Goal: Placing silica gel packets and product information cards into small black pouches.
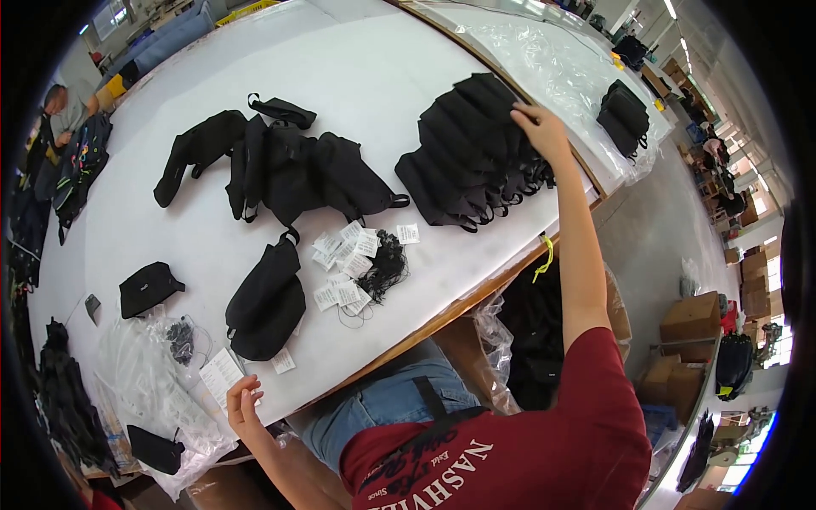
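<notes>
My right hand [541, 132] reaches out to the far right edge of a stack of black fabric bags [467, 144]. Its fingertips touch the bags, with the fingers stretched out. My left hand [244, 405] is low at the table's near edge, beside a printed white sheet [223, 376]; its fingers are loosely bent and hold nothing. Just beyond it lies a single black bag [266, 302] with a loop at its top and a white label [283, 361] by its lower end. White tags [347, 255] with black strings [384, 268] are heaped between this bag and the stack.
A loose pile of black bags [289, 166] is at the middle of the white table [357, 51]. Clear plastic [144, 365] and a small black pouch [151, 289] lie at the left. Below the right edge stands a box of black goods [535, 340]. A person [76, 110] works far left.
</notes>
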Demonstrator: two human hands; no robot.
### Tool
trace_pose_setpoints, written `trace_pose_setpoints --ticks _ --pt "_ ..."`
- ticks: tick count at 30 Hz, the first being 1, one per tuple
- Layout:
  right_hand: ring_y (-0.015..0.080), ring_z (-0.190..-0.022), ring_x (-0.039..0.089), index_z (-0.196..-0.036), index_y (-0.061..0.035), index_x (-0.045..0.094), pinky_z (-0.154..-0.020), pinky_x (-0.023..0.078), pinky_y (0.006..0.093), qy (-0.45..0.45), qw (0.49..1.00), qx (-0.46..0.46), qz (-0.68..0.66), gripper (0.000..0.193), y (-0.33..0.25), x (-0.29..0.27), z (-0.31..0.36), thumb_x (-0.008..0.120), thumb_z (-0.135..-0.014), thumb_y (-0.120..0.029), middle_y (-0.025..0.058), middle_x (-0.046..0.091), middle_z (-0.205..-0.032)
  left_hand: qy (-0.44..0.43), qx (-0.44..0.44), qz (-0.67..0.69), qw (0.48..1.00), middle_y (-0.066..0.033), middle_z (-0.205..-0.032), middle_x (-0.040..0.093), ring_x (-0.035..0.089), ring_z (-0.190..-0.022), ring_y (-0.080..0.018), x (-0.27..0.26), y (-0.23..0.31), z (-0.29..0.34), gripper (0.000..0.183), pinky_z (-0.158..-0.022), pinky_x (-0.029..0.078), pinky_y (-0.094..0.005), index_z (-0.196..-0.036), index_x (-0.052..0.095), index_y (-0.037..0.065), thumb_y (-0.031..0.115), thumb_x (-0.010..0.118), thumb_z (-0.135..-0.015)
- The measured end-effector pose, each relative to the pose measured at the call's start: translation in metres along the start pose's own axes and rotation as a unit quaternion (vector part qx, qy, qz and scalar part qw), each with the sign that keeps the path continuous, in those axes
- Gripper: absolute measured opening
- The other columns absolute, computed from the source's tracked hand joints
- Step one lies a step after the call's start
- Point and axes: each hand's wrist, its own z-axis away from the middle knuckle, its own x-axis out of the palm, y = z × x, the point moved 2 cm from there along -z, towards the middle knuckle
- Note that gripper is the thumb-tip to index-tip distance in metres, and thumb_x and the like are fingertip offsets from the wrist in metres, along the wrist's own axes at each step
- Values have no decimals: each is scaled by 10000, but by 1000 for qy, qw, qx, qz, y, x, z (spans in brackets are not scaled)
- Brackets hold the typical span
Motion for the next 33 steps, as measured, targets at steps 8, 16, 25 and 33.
trace_pose_setpoints --ticks 8,16,25,33 --pt "280 -915 631 -1055 -70 690 -856 473 365 219 966 -119 72 281 -49 -9 30 617 -890 -287 135 674 -987 145 186 -528 816 -202 -1319 468 395 -1250 -362 -53 -27 -48 557 -1046 280 -472 -1312 437 -22 275 630 -882" --pt "211 -661 601 -851 -62 633 -615 462 333 -312 946 32 -81 260 -108 97 181 705 -792 -305 75 633 -730 52 75 -530 843 -244 -1373 401 365 -1275 -395 -81 -65 -53 650 -1070 278 -466 -1387 400 50 309 662 -852" --pt "305 -745 625 -851 -48 604 -662 478 396 -204 979 -3 17 239 -111 160 211 710 -776 -248 121 632 -765 224 142 -487 832 -218 -1269 474 461 -1176 -373 -82 -49 -47 735 -1014 353 -452 -1372 381 24 44 737 -729" --pt "193 -650 596 -771 -11 630 -589 445 321 -246 965 7 -87 170 -112 120 181 712 -772 -159 79 607 -671 247 -76 110 960 -204 -1231 530 558 -1113 -273 -95 -47 -40 633 -942 467 -374 -1339 347 -19 12 695 -810"
